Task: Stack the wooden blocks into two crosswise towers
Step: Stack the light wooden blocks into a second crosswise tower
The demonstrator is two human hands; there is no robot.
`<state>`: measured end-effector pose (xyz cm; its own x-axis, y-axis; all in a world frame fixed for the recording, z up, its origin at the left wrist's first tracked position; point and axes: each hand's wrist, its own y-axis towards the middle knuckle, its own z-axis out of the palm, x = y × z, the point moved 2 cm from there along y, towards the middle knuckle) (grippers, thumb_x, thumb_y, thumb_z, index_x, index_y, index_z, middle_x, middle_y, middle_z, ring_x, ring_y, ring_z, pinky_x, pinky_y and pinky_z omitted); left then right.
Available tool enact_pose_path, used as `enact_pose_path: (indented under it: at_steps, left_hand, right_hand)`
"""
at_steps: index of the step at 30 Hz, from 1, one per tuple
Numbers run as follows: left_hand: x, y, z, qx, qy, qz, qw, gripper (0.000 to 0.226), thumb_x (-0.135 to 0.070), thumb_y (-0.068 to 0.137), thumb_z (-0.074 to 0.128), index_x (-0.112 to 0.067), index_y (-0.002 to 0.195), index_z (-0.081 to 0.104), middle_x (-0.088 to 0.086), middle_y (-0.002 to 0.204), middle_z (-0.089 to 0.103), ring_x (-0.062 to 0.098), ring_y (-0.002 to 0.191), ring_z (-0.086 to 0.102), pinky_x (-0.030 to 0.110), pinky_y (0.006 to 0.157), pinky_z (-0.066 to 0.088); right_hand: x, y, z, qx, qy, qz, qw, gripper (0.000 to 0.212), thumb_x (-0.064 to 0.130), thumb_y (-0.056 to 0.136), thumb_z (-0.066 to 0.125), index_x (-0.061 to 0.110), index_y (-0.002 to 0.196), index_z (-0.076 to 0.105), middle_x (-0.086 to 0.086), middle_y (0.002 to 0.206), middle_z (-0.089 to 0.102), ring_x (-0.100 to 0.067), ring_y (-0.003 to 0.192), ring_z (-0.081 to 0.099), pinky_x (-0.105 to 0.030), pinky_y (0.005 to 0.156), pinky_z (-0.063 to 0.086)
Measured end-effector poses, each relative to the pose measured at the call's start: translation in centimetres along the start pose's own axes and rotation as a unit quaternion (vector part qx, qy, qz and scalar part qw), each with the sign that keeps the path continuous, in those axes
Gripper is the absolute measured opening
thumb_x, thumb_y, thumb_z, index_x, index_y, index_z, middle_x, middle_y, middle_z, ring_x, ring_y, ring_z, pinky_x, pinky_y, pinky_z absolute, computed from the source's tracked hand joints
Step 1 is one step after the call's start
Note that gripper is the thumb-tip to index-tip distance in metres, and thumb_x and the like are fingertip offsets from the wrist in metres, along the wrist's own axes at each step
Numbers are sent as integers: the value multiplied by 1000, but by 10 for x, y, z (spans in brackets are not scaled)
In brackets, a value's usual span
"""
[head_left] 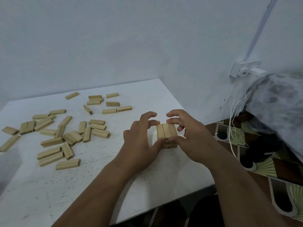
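Pale blue walls meet in a corner behind a white table (101, 185) whose top is speckled with small dark marks. Near its right side stands a short tower (166, 135) of wooden blocks: three blocks lie side by side on top, their long sides touching, and the ends of a lower layer show just beneath them at the front (how many layers lie below is hard to tell, since the thumbs cover part of it).

Both hands close around this tower. The left hand (139, 141) cups it from the left, fingers curled over the far end of the top row and thumb pressed to the near end. The right hand (191, 136) mirrors it from the right, fingers curled at the far edge and thumb at the near edge, so the thumbs almost meet at the front.

Loose blocks (65, 135) lie scattered over the left half of the table, some overlapping, and a smaller cluster (105, 103) lies farther back toward the wall, well apart from the tower.

On the right wall sits a white socket (244, 69) with white cords (232, 122) hanging down beside a bundled cloth (278, 102). Patterned flooring (270, 169) shows below.
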<state>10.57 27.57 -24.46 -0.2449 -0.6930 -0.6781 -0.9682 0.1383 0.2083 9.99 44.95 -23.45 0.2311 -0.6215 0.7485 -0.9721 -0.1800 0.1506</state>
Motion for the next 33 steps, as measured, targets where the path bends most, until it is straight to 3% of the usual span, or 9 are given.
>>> enact_pose_path:
  at_steps: [12, 19, 22, 25, 30, 33]
  left_hand:
    - [2, 1, 1, 9, -16, -5, 1000, 77, -48, 81, 72, -45, 139, 22, -21, 142, 47, 8, 131, 39, 33, 105, 21]
    - [7, -4, -14, 4, -26, 6, 1000, 78, -47, 82, 73, -51, 138, 19, -30, 136, 44, 2, 128, 37, 41, 111, 29]
    - [12, -14, -30, 0, -22, 6, 1000, 71, -44, 85, 69, -53, 135, 20, -34, 129, 43, -1, 125, 36, 45, 110, 33]
    - [19, -30, -51, -24, -5, 12, 1000, 60, -42, 88, 66, -50, 134, 29, -34, 126, 47, 1, 124, 39, 47, 107, 36]
    - [47, -64, -92, -73, 55, 3, 996, 35, -39, 90, 63, -51, 118, 46, -44, 113, 41, -9, 114, 37, 36, 104, 37]
    - [70, -83, -113, -102, 73, -35, 991, 23, -35, 89, 65, -46, 107, 57, -40, 108, 47, -7, 110, 38, 33, 100, 39]
  right_hand:
    - [-2, 2, 1, -2, -18, -10, 1000, 66, 19, 82, 77, 54, 123, 38, 29, 122, 55, -3, 102, 52, -27, 84, 47]
    - [4, 0, -2, -14, -25, -19, 999, 68, 21, 84, 75, 56, 129, 37, 24, 126, 51, -2, 102, 50, -22, 82, 44]
    - [18, -2, 0, -16, -25, -18, 999, 64, 24, 86, 72, 57, 129, 39, 12, 110, 52, 0, 94, 48, -15, 73, 36]
    - [42, -6, 12, -13, -30, -44, 998, 58, 28, 88, 71, 54, 130, 41, 17, 103, 47, 7, 97, 45, -8, 75, 31]
    - [76, -8, 59, 3, -45, -97, 994, 47, 38, 91, 65, 52, 129, 41, 17, 116, 50, 5, 100, 47, -3, 79, 32]
    - [91, -7, 91, 29, -43, -118, 992, 42, 41, 93, 62, 50, 129, 43, 21, 126, 48, 8, 103, 47, -1, 83, 29]
